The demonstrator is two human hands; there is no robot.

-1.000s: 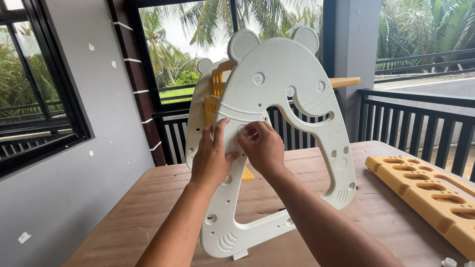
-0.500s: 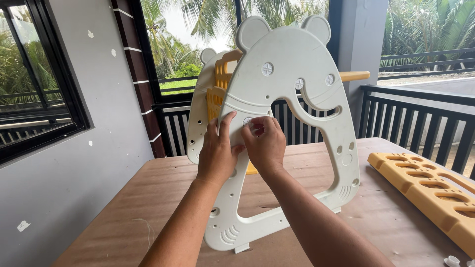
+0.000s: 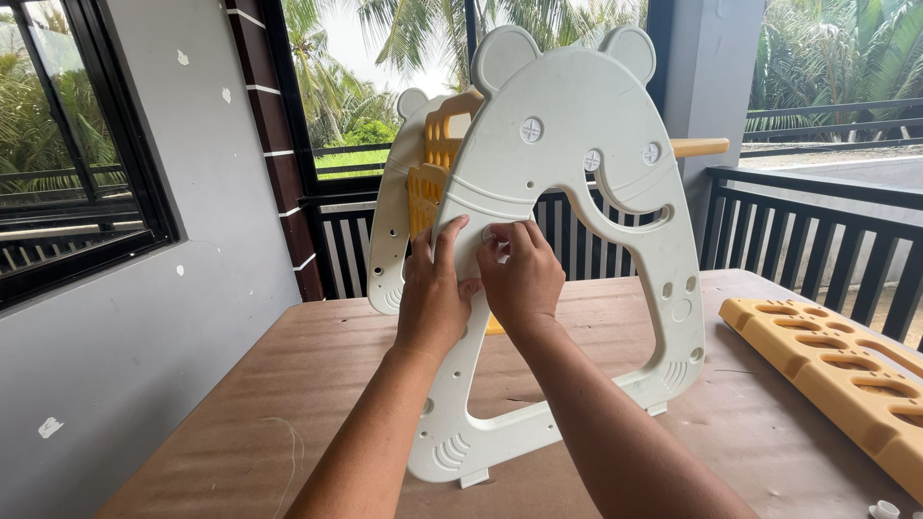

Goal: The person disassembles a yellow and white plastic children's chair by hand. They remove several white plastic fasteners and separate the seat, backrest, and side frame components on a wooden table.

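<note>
Soft daylight comes from behind the white bear-shaped panel (image 3: 577, 240), through the open veranda and the window (image 3: 77, 163) to its left. The sky above the panel is blown out to near white. The panel's near face sits in even shade, without glare. My left hand (image 3: 435, 288) and right hand (image 3: 519, 279) on it look sharp, with only faint shadows beneath them. Below the panel, the wooden table (image 3: 288, 404) is evenly lit. The palms beyond look slightly soft.

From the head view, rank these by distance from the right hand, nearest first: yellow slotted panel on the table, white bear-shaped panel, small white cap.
1. white bear-shaped panel: touched by the right hand.
2. yellow slotted panel: on the table, to the right.
3. small white cap: bottom right corner.
</note>
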